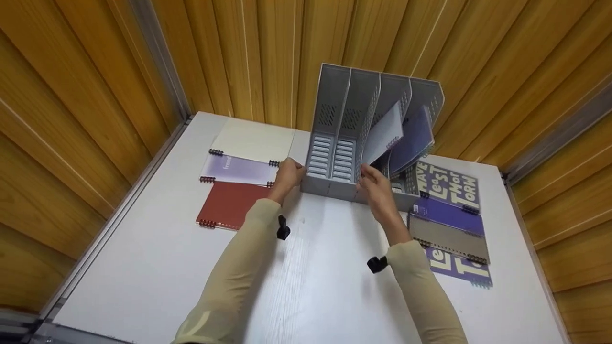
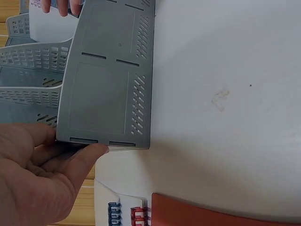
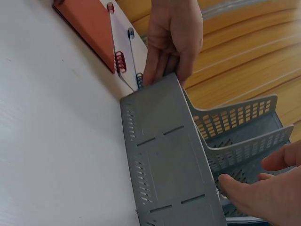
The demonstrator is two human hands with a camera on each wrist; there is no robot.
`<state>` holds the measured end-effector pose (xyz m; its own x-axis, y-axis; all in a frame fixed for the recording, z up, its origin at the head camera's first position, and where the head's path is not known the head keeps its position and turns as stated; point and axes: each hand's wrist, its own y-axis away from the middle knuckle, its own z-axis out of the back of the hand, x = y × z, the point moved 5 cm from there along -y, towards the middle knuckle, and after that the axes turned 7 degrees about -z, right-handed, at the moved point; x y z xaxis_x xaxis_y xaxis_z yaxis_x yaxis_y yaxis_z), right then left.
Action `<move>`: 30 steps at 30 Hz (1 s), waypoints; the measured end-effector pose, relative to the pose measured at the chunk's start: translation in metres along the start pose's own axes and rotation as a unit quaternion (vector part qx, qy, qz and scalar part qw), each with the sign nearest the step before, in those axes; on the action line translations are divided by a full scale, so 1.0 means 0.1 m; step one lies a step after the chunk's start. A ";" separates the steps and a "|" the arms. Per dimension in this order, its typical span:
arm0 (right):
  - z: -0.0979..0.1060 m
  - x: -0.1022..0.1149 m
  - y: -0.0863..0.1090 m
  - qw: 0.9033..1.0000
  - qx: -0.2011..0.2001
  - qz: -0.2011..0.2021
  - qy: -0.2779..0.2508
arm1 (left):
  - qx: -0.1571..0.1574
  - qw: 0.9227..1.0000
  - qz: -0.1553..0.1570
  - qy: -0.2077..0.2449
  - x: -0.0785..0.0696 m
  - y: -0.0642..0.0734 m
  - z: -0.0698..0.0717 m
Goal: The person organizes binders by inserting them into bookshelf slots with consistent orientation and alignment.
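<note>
A grey file organizer (image 1: 342, 191) with four upright compartments stands at the back of the white table. My left hand (image 1: 289, 177) grips its front left corner, the thumb and fingers on either side of the edge in the left wrist view. At the front edge, by a divider, is my right hand (image 1: 377, 191). Its thumb and fingers are spread apart with nothing held between them in the right wrist view (image 3: 268, 193). A pale spiral notebook (image 1: 384, 131) leans in the third compartment from the left, and a dark blue notebook (image 1: 412, 143) leans in the fourth.
Left of the organizer lie a cream notebook (image 1: 253, 139), a lilac notebook (image 1: 234, 168) and a red notebook (image 1: 229, 203), overlapping. To the right, purple lettered notebooks (image 1: 449, 184), a plain purple one (image 1: 449, 215) and a grey-brown one (image 1: 449, 236) overlap. Wood-look panels (image 1: 267, 57) surround the table.
</note>
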<state>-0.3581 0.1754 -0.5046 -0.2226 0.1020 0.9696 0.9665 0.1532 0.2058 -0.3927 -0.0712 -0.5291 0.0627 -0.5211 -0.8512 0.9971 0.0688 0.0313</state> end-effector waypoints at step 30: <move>-0.90 -1.25 0.89 0.992 0.110 -0.058 0.023 | 0.010 0.977 -0.190 -0.093 0.19 0.56 0.19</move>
<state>-0.2327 0.0884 -0.5954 -0.3192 0.0269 0.9473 0.8828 0.3719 0.2869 -0.3346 -0.0930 -0.5336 -0.3079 -0.6507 -0.6941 0.9504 -0.1760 -0.2566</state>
